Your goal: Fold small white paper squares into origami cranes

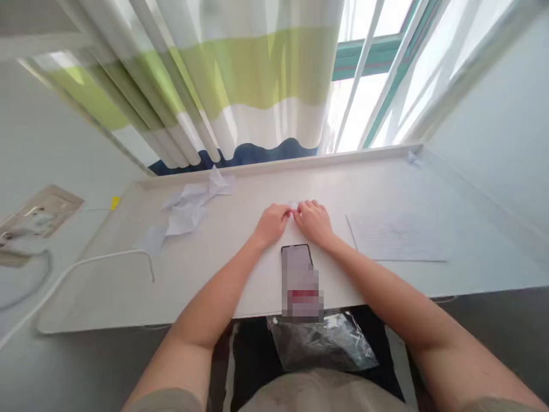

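Note:
My left hand (273, 222) and my right hand (314, 221) meet near the middle of the white desk (253, 292), fingertips almost touching. Between them shows a small white piece of paper (293, 204), pinched by the fingers of both hands. Most of it is covered by the fingers, so its shape is hard to make out. A phone (295, 257) lies on the desk just below my hands, between my forearms, its lower part blurred out.
Crumpled and folded white papers (187, 213) lie at the left. A stack of printed sheets (392, 237) is at the right, a small paper scrap (413, 158) in the far right corner. A white cable (107, 255) crosses the left side. A clear plastic bag (326, 343) rests on my lap.

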Motion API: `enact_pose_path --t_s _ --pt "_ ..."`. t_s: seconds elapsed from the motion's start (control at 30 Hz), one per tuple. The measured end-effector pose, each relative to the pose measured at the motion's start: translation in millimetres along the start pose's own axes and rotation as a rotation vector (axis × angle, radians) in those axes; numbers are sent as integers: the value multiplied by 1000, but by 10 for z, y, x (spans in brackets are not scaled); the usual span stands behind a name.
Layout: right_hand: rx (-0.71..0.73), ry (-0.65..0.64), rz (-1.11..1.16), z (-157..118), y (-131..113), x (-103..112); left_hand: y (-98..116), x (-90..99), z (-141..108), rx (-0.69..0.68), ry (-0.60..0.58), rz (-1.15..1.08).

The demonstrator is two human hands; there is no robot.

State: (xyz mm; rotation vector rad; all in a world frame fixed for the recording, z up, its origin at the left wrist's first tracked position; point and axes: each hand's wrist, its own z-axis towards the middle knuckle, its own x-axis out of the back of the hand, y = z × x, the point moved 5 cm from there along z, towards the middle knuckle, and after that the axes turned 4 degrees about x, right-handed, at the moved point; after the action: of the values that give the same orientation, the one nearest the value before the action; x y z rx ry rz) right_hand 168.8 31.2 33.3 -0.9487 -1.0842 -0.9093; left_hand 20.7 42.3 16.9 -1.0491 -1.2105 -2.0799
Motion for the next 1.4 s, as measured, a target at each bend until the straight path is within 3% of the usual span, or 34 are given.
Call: enact_pose_path --t_s 0.27,0.53,0.87,1.07,1.17,1.4 --pt "-69 42 41 -4 67 -7 12 7 -35 -54 -35 10" --pt "-207 68 110 -3 323 13 -16 62 -146 94 -144 109" --pt "-400 181 194 35 860 28 -173 220 -363 164 -266 103" --pt "-399 154 241 14 801 64 148 266 -322 -103 -264 197" --pt "-378 145 248 13 729 52 290 227 -317 -190 -335 251" --pt "-400 176 249 44 869 57 259 237 -316 -176 -344 248"
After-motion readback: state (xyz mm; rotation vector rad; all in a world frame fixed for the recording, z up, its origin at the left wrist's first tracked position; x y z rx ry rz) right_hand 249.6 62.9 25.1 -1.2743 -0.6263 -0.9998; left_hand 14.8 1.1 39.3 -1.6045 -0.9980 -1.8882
